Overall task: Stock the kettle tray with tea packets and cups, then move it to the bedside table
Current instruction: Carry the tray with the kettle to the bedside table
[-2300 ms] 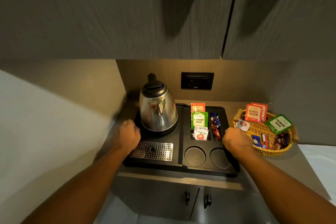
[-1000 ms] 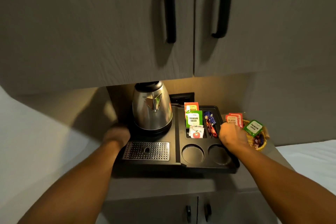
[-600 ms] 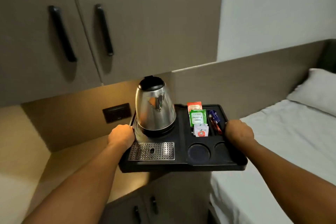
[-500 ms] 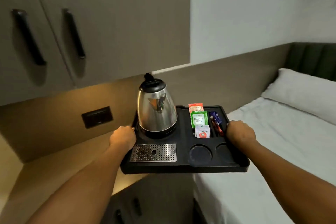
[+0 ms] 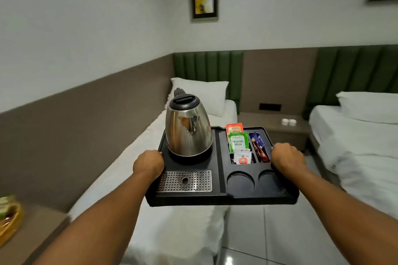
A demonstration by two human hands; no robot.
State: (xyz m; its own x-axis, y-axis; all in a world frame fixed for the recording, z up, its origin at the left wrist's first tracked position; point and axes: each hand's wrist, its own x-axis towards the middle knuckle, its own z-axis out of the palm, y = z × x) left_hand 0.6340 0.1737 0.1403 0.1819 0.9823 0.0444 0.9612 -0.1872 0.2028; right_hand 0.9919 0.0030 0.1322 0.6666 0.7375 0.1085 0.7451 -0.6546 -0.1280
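Note:
I carry the black kettle tray [image 5: 221,198] in the air over the foot of a bed. My left hand [image 5: 148,162] grips its left edge and my right hand [image 5: 287,157] grips its right edge. A steel kettle [image 5: 188,130] stands on the tray's left half, behind a perforated metal drip grate [image 5: 184,181]. Tea packets [image 5: 238,141], orange and green, stand in the right compartments beside blue and red sachets [image 5: 258,146]. The two round cup recesses [image 5: 240,180] hold nothing. Two white cups [image 5: 288,122] sit on the bedside table [image 5: 273,126] ahead.
A white bed [image 5: 172,232] lies below and left, a second bed [image 5: 355,146] at right, with a tiled floor aisle [image 5: 269,232] between them. A wicker basket [image 5: 8,219] with packets sits on the counter at far left. Green headboards and framed pictures line the far wall.
I lifted the tray off the counter under the cabinets and turned right with it. The view now faces the beds and bedside table; the basket stayed behind on the counter.

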